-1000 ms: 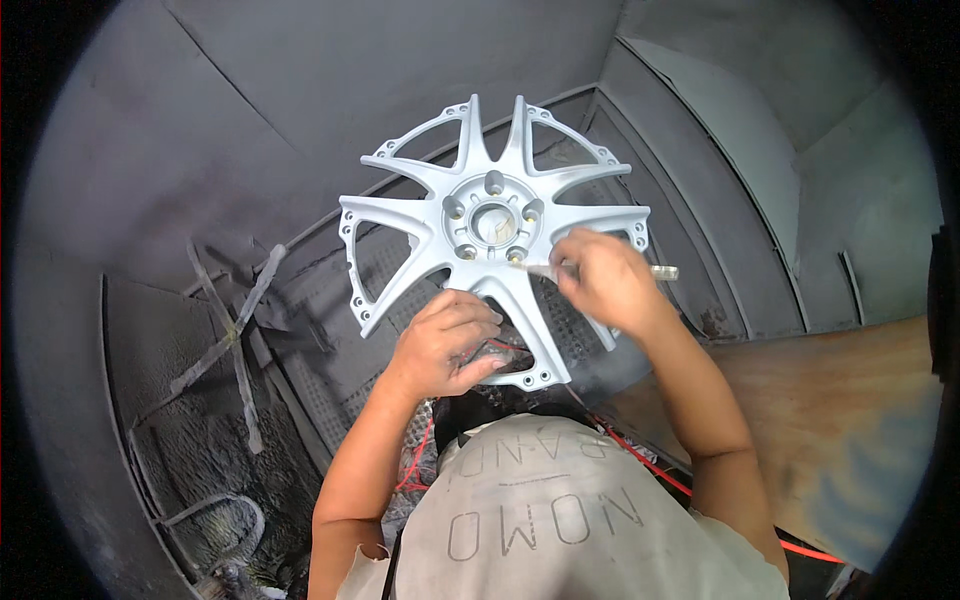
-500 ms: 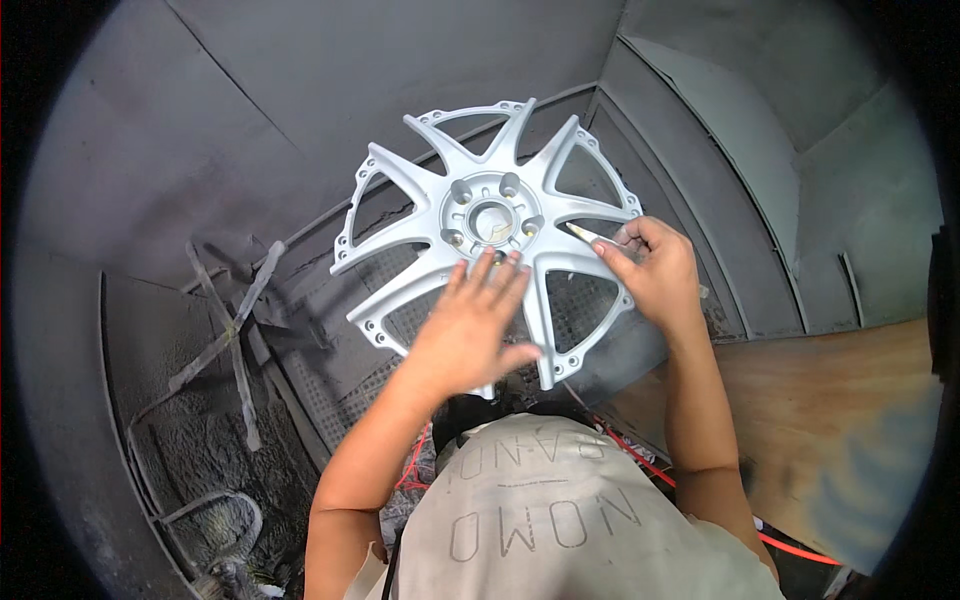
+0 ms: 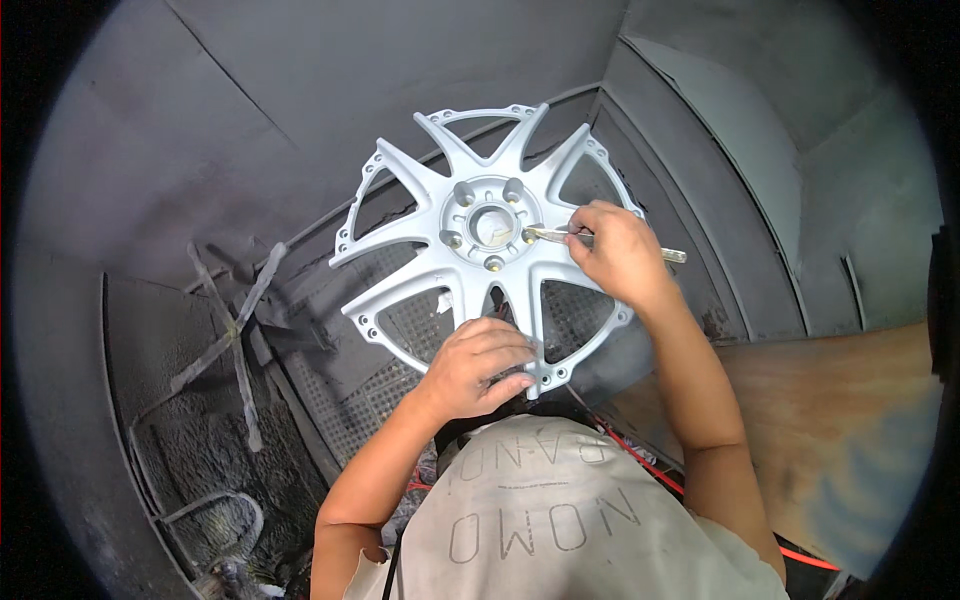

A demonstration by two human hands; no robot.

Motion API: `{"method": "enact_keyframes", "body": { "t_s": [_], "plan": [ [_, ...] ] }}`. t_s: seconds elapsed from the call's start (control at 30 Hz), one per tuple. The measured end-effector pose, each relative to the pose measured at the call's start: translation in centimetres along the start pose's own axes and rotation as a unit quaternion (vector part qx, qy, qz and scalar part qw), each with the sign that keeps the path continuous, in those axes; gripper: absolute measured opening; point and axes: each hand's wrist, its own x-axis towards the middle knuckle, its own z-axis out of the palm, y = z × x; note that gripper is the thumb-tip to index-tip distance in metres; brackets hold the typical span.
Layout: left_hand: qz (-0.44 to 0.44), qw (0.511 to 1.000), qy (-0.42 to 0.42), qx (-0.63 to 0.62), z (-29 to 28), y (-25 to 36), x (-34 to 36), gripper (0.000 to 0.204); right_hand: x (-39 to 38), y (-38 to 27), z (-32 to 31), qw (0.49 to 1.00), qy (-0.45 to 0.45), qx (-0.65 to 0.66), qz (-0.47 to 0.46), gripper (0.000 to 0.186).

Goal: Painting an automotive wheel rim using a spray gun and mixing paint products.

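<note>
A silver-grey multi-spoke wheel face [image 3: 430, 190] is in front of me, with bolt holes around its round centre opening. My left hand [image 3: 482, 368] is at its near edge, fingers curled over a spoke and thumb towards the right. In my right hand [image 3: 620, 252] is a slim, silvery, knife-like tool [image 3: 673, 255], pinched between thumb and fingers. Its narrow tip reaches the bolt hole [image 3: 530, 236] on the right of the hub. Yellowish marks show inside some bolt holes. The fingers cover the tool's middle.
Grey sheet walls [image 3: 330, 70] surround the wheel face. At left stands a crossed metal bar frame [image 3: 232, 328], coated grey. A wooden board [image 3: 800, 400] lies at right. A red hose [image 3: 650, 466] runs beside my body, and perforated flooring [image 3: 375, 280] shows below.
My left hand has drawn back from the hub to the near spoke, its fingers now curled. My right hand has moved left, bringing the tool's tip to a bolt hole. The wheel face has turned slightly.
</note>
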Motion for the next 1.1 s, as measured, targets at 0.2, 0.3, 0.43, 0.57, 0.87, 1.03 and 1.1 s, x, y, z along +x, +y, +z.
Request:
{"method": "enact_keyframes", "body": {
  "t_s": [0.2, 0.3, 0.43, 0.57, 0.87, 1.03, 1.1],
  "plan": [
    [0.012, 1.000, 0.005, 0.008, 0.1, -0.7, -0.7, 0.026, 0.5, 0.0, -0.2, 1.000, -0.024, -0.012, -0.013, 0.015],
    [0.013, 1.000, 0.001, 0.009, 0.1, -0.7, -0.7, 0.025, 0.3, -0.1, -0.2, 0.999, -0.041, -0.008, -0.012, 0.017],
    [0.018, 1.000, -0.004, 0.014, 0.0, -0.7, -0.9, 0.024, 0.0, -0.1, -0.2, 0.999, -0.013, 0.018, -0.028, 0.018],
    [0.019, 1.000, -0.011, 0.015, -0.3, -0.6, -1.1, 0.024, -0.1, -0.4, -0.1, 0.998, -0.057, 0.010, -0.035, 0.018],
    [0.019, 0.999, -0.030, 0.034, -1.7, -0.6, -1.8, 0.029, -1.7, -0.8, -1.6, 0.987, -0.125, 0.064, -0.075, 0.015],
    [0.028, 0.987, 0.018, 0.159, -5.0, -0.2, -3.6, 0.037, -2.9, -0.5, -3.1, 0.994, 0.043, 0.097, -0.031, 0.015],
    [0.038, 0.981, 0.019, 0.187, -6.4, 0.4, -4.8, 0.037, -2.9, -1.1, -2.7, 0.998, 0.025, 0.053, -0.012, 0.015]
  ]
}}
